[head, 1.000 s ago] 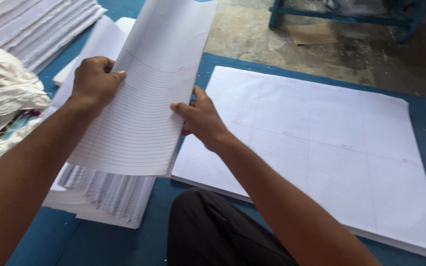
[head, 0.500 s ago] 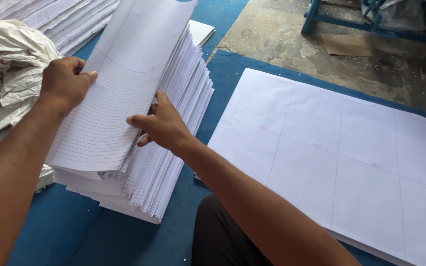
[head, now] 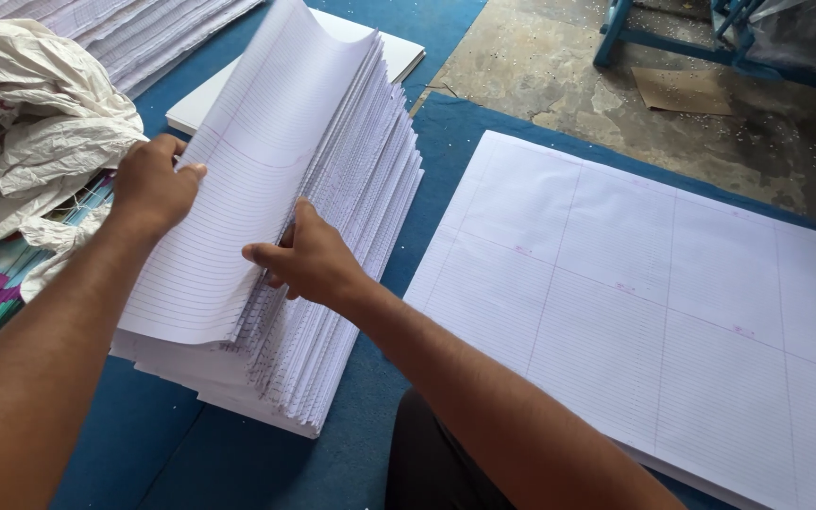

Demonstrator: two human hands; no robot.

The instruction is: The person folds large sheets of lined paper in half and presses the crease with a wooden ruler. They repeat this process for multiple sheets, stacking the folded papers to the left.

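A second ago the lifted bundle of ruled sheets (head: 257, 179) was raised clear of the fanned stack (head: 342, 255), with the right hand (head: 309, 260) flat against its right edge; now the bundle lies down against the stack and that hand has slipped in between the sheets at the stack's side. The left hand (head: 153, 184) has slid from the bundle's upper left edge to lower along it.

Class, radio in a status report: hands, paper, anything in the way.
Left hand grips lined sheet bundle. Right hand tucked under it, on fanned stack. Crumpled white sack beside; nothing blocking.
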